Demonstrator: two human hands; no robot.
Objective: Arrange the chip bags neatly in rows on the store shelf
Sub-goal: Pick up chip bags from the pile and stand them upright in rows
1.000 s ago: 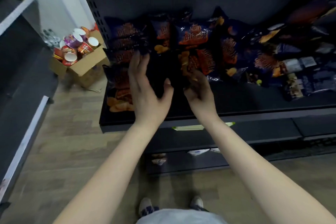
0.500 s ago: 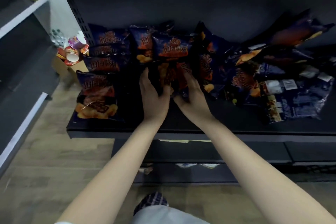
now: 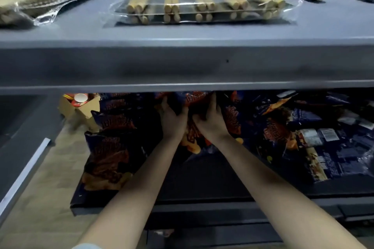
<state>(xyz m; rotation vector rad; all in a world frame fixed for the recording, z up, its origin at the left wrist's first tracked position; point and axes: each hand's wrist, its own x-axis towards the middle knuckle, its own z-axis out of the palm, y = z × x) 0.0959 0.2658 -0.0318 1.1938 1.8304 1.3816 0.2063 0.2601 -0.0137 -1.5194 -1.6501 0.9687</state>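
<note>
Head view, downward, close over shelves (image 3: 182,62)

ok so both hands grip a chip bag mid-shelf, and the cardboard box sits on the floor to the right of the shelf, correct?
No: the cardboard box sits on the floor to the left of the shelf, as the head view shows. The rest holds: left hand and right hand both grip a chip bag mid-shelf.
</note>
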